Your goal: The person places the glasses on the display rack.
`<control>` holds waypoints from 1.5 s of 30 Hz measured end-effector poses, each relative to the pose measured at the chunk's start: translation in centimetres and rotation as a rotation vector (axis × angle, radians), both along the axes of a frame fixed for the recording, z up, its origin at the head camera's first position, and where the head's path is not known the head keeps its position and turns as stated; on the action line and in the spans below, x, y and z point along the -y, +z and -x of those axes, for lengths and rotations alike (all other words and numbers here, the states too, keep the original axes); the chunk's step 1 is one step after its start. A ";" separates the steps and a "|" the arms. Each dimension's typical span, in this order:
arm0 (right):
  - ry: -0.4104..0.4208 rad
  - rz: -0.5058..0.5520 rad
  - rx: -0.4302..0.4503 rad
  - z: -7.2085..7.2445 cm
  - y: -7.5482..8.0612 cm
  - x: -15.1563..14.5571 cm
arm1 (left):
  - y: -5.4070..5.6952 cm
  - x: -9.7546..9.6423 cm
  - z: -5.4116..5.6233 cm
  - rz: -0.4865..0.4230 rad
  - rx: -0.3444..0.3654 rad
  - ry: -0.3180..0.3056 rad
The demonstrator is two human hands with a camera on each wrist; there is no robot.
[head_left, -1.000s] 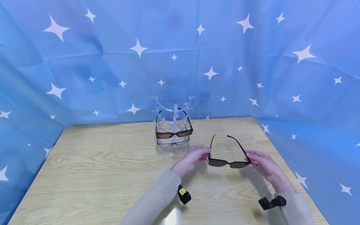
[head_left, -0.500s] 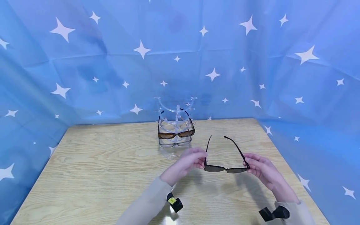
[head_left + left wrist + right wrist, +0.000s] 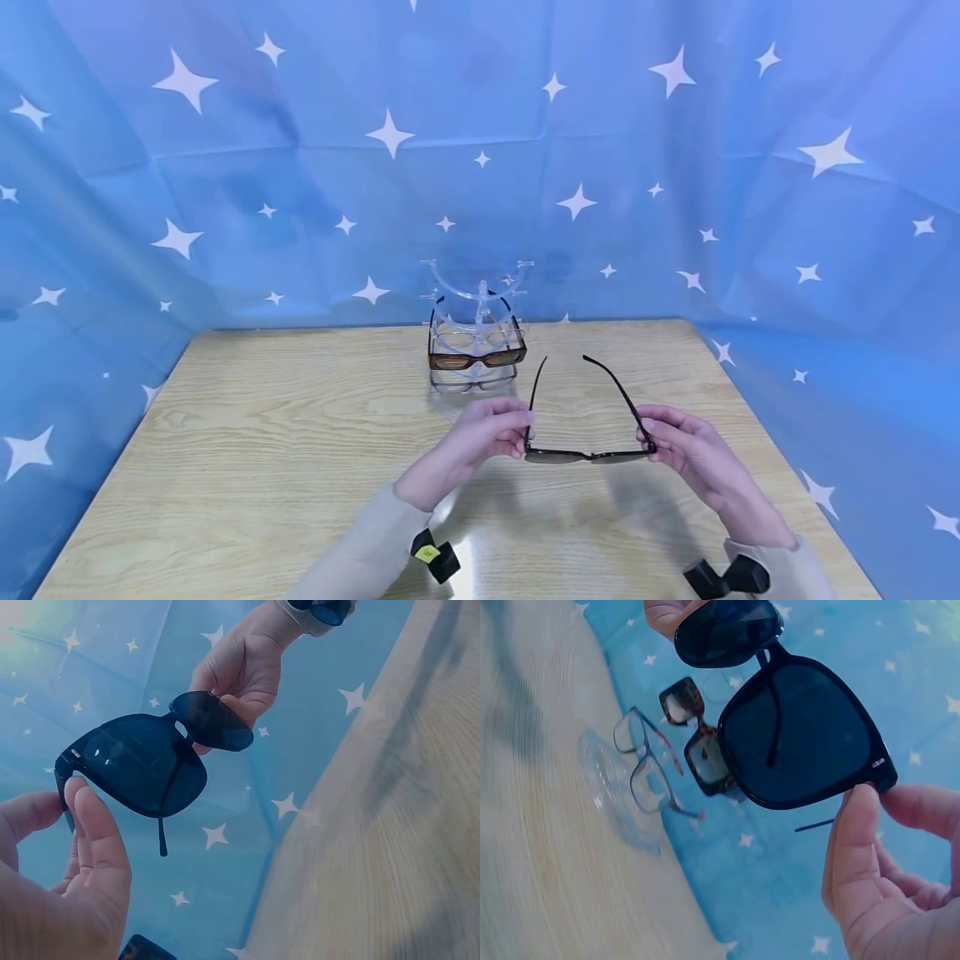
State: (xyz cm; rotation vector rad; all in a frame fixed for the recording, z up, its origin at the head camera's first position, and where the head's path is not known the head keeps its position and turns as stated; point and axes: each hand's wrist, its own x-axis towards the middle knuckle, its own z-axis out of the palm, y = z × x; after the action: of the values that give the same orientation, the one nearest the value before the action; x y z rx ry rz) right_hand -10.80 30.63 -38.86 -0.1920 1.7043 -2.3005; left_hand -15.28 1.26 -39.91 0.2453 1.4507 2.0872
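Note:
Both hands hold one pair of black sunglasses (image 3: pixel 555 456) above the right half of the table, temples unfolded and pointing away toward the curtain. My left hand (image 3: pixel 480 435) pinches the left temple near its hinge. At the other hinge, my right hand (image 3: pixel 693 450) pinches the right temple between thumb and fingers. The dark lenses show large in the left wrist view, where the sunglasses (image 3: pixel 142 761) hang clear of the tabletop. In the right wrist view, the fingers (image 3: pixel 855 832) grip the frame's corner beside a small silver mark.
Behind the left hand stands a clear tiered eyewear stand (image 3: pixel 482 312). It bears brown tortoiseshell sunglasses (image 3: pixel 477 360), thin-framed glasses (image 3: pixel 474 386) below them and a fine wire-rimmed pair above. A blue star-patterned curtain (image 3: pixel 337 100) lines the back and sides of the wooden table (image 3: pixel 262 433).
The sunglasses have moved left and a little toward the person, with both hands still gripping them. Their front has tilted, so the lenses look narrower in the head view.

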 end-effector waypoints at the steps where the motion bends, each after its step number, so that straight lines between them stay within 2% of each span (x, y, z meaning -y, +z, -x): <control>1: 0.006 0.006 -0.005 0.0 0.1 0.2 | 0.1 0.2 -0.1 -0.004 0.003 0.004; 8: 0.039 0.039 -0.020 0.2 0.7 1.6 | 0.8 1.7 -0.5 -0.008 0.005 0.037; 17: 0.066 -0.012 -0.064 1.1 2.3 3.8 | 2.2 4.2 -0.6 -0.036 -0.057 0.069; 24: 0.093 -0.006 -0.076 1.6 3.5 5.2 | 3.3 5.7 -0.9 -0.046 -0.055 0.088; 30: 0.106 -0.023 -0.100 1.9 4.4 6.1 | 4.2 6.6 -1.0 -0.048 -0.081 0.111; 36: 0.090 -0.064 -0.118 2.6 5.6 7.0 | 5.2 7.6 -0.8 -0.047 -0.097 0.135; 45: 0.105 -0.085 -0.134 3.7 6.8 8.1 | 6.0 8.6 -0.4 -0.053 -0.104 0.173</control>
State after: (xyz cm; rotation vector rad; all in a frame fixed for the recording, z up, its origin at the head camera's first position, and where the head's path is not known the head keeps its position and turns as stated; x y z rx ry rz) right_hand -14.51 22.52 -32.06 -0.4172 1.8057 -2.1795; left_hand -14.92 -7.31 -33.96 0.2611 1.5266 2.2841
